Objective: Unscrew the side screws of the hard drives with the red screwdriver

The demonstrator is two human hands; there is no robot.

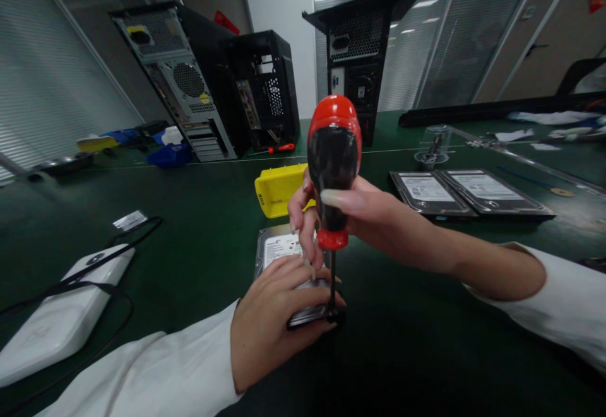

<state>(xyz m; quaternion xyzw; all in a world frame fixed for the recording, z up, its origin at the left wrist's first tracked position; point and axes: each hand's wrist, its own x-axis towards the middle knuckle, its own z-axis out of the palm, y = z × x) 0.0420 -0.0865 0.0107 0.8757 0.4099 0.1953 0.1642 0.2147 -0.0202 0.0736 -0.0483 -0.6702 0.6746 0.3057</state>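
Note:
A red and black screwdriver stands upright in my right hand, its handle pinched between thumb and fingers. Its dark shaft runs down to the near right corner of a hard drive, which lies on the table with a white label facing up. What the tip touches there is too dark to make out. My left hand lies across the drive, gripping it with fingers over the top and thumb along the near edge, so much of the label is covered. Just behind the drive sits a yellow plastic bin, partly hidden by my right hand.
Two hard drives lie side by side at the right. A white power bank with a black cable is at the left. Computer cases stand along the back, with a small red screwdriver near them and a blue bin farther left.

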